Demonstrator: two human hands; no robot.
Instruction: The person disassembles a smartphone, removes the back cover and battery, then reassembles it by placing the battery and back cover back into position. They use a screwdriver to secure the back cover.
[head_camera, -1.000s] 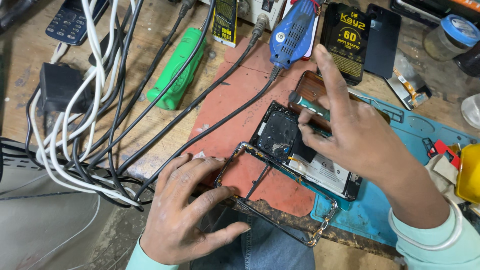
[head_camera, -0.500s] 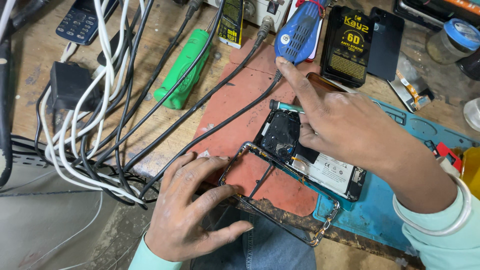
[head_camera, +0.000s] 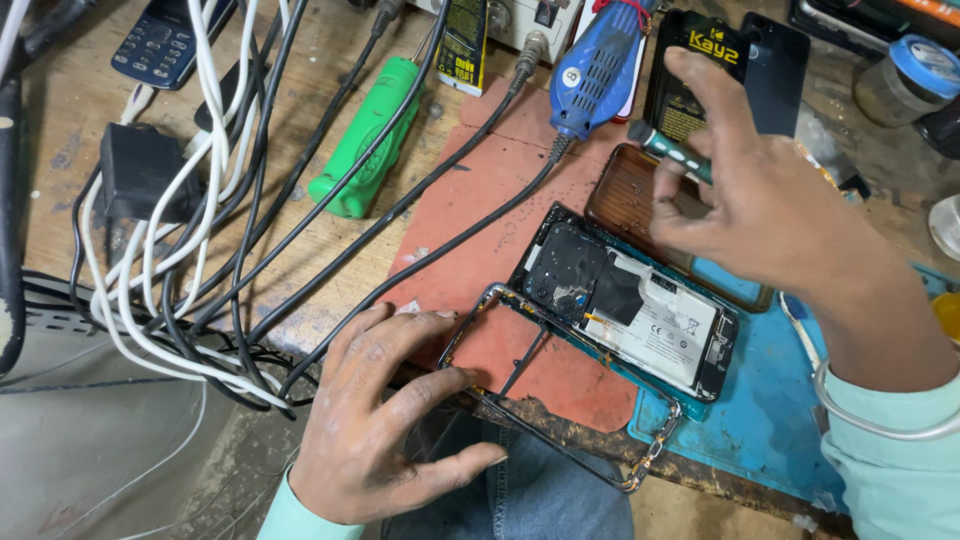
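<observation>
An opened phone (head_camera: 625, 300) lies back-up on the bench, its black boards and white-labelled battery exposed. A bare metal phone frame (head_camera: 470, 330) rests just left of it, overhanging the bench edge. My left hand (head_camera: 385, 420) lies flat with fingers spread, touching that frame's left side. My right hand (head_camera: 770, 205) is raised above the phone's far end, pinching a small teal-handled screwdriver (head_camera: 665, 150) between thumb and fingers. A brown translucent phone cover (head_camera: 630, 195) sits under that hand.
A red mat (head_camera: 480, 200) and a blue mat (head_camera: 760, 400) cover the bench. A blue rotary tool (head_camera: 600, 65), green cylinder tool (head_camera: 365, 140), black battery pack (head_camera: 690, 75), keypad phone (head_camera: 160, 40), black adapter (head_camera: 140, 175) and tangled cables (head_camera: 200, 250) crowd the left and back.
My right hand has lifted off the opened phone and moved up and right, now showing the teal screwdriver in its fingers. My left hand has stayed on the frame.
</observation>
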